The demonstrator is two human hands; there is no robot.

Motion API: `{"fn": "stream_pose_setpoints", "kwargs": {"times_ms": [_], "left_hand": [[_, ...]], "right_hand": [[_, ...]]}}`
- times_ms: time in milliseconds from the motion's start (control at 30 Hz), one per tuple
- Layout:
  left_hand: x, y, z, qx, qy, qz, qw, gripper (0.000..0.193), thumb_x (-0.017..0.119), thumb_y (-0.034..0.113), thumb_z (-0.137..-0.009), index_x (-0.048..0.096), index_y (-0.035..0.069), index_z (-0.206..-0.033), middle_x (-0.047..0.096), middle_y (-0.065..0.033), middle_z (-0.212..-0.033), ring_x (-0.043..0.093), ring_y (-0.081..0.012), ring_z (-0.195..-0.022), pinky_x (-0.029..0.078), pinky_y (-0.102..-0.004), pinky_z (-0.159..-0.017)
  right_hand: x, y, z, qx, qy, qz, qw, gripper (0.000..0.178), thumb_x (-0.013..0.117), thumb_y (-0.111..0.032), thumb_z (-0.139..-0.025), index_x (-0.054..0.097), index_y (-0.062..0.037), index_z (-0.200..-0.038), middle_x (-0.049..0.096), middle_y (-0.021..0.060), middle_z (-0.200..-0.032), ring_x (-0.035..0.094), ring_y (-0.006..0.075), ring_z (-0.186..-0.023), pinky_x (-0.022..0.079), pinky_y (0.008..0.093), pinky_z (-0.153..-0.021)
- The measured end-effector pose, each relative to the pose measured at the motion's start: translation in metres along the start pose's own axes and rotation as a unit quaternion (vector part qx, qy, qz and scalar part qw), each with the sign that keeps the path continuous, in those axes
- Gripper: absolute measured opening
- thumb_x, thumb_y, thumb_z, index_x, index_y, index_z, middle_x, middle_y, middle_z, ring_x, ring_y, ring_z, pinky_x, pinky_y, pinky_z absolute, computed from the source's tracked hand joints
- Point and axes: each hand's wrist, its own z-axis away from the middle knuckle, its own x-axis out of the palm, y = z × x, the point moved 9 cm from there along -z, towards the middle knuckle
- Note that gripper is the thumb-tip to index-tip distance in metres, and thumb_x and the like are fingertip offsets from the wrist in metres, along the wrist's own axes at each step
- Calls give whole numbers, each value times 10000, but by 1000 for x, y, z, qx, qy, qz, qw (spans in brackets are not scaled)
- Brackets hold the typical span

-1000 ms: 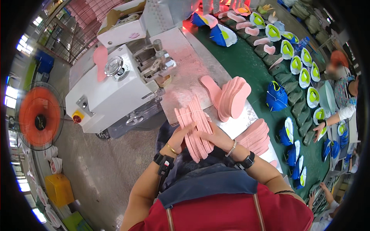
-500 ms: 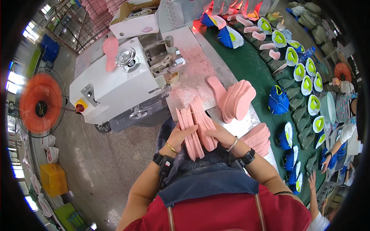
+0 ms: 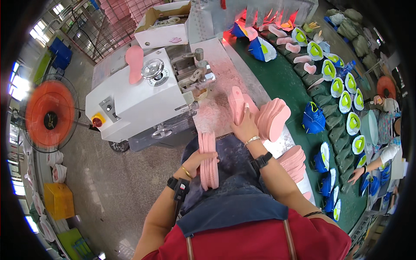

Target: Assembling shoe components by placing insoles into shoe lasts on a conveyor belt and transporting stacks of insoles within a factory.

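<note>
My left hand [image 3: 198, 160] is closed around the side of an upright bundle of pink insoles [image 3: 209, 167], held over my apron with the thumb across it. Farther forward, my right hand [image 3: 245, 128] grips a second bundle of pink insoles [image 3: 236, 103] at the bench edge, its fingers along the right side. That bundle touches or nearly touches a fanned stack of pink insoles [image 3: 274, 119] to its right. Another pink insole stack [image 3: 293, 162] lies nearer me, beside my right forearm.
A white machine [image 3: 134, 95] with a handwheel stands left, one insole [image 3: 134, 65] on top. Pink dust covers the bench [image 3: 223, 69]. Along the right runs a green conveyor [image 3: 281, 82] with blue shoe uppers [image 3: 313, 118]. A fan [image 3: 50, 115] stands far left; a co-worker's hand [image 3: 357, 174] reaches in.
The two bundles held together are now apart. My right hand has carried one forward onto the bench beside the fanned stack; my left keeps the other near my apron.
</note>
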Motion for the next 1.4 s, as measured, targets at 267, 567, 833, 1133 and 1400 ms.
{"fn": "stream_pose_setpoints", "kwargs": {"times_ms": [267, 567, 833, 1133, 1400], "left_hand": [[-7, 5, -1, 49, -14, 150, 987, 480, 695, 159, -819, 497, -7, -1224, 620, -99, -1071, 618, -206, -965, 501, -333, -840], [-1, 30, -5, 90, 7, 154, 984, 422, 631, 131, -866, 496, -6, -1242, 610, -114, -1125, 613, -213, -996, 504, -337, -863], [-6, 13, 8, 41, -14, 155, 987, 388, 561, 174, -908, 504, -44, -1224, 610, -141, -1129, 599, -233, -1026, 472, -345, -920], [28, -24, 41, 14, -136, 138, 981, 653, 648, 279, -852, 343, 30, -1373, 559, -136, -1160, 562, -259, -1081, 452, -397, -952], [21, -3, 60, 2, -137, 111, 984, 595, 648, 221, -845, 387, 7, -1336, 552, -174, -1210, 543, -282, -1133, 434, -407, -982]], "right_hand": [[7, -55, 71, -162, -111, -93, 976, 530, 618, -338, -821, 514, 25, -1192, 541, 207, -1172, 554, 349, -1049, 475, 397, -830], [-11, -69, 86, -171, -104, -246, 948, 405, 636, -249, -832, 559, 26, -1119, 596, 146, -1018, 601, 254, -846, 481, 311, -712], [24, -23, -5, -66, -145, -392, 906, 417, 699, -147, -765, 591, -10, -1144, 615, 10, -737, 534, 87, -655, 448, 256, -609], [3, -66, -117, 18, -48, -332, 942, 437, 699, -146, -750, 560, 76, -1101, 653, 125, -887, 644, 181, -724, 498, 272, -601], [-58, -84, -121, -186, 101, -33, 977, 363, 621, -214, -796, 569, 39, -1051, 644, 200, -838, 655, 337, -860, 521, 400, -748]]}}
